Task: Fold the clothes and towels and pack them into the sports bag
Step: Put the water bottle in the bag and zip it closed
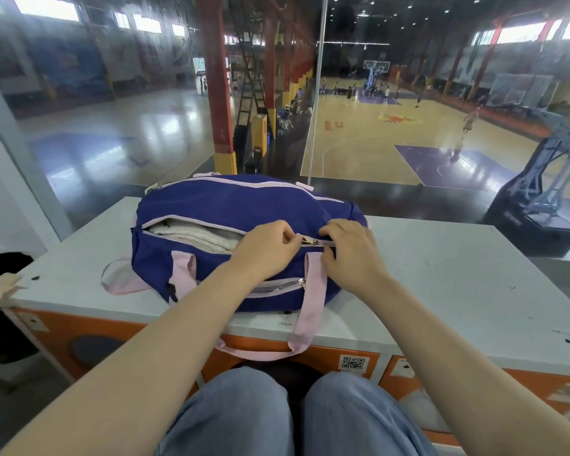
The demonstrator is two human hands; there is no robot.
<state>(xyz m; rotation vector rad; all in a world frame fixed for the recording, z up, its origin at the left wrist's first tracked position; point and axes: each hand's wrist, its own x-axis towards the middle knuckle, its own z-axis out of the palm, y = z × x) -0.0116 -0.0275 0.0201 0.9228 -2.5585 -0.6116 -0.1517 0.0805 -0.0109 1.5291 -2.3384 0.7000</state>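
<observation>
Sports bag (231, 205): navy duffel with pale pink trim, lying on the grey top (441, 268) of an orange-fronted cabinet, near its front edge; long axis runs left to right across the view, main opening facing up and toward the person.
Main zipper (313, 242): runs along the bag's long axis; shut to the right of the metal slider, open to its left.
Contents: folded white towels (191, 233) show in the open left part of the mouth.
Front pocket: a second zipper with a metal pull (300, 283) on the near side wall, partly open.
Handles: one pink strap loop (305, 311) hangs over the cabinet's front edge; another (119, 278) lies flat on the top at the bag's left.
Left hand (265, 246): fingers curled together, fingertips pinched at the zipper just left of the slider; whether they grip the pull tab or the fabric edge cannot be told.
Right hand (351, 250): fingers bent and close together, pressing down on the bag over the closed stretch of zipper, just right of the slider.
Writing: a QR-code sticker (353, 362) on the cabinet front; other labels are too blurred to read.
</observation>
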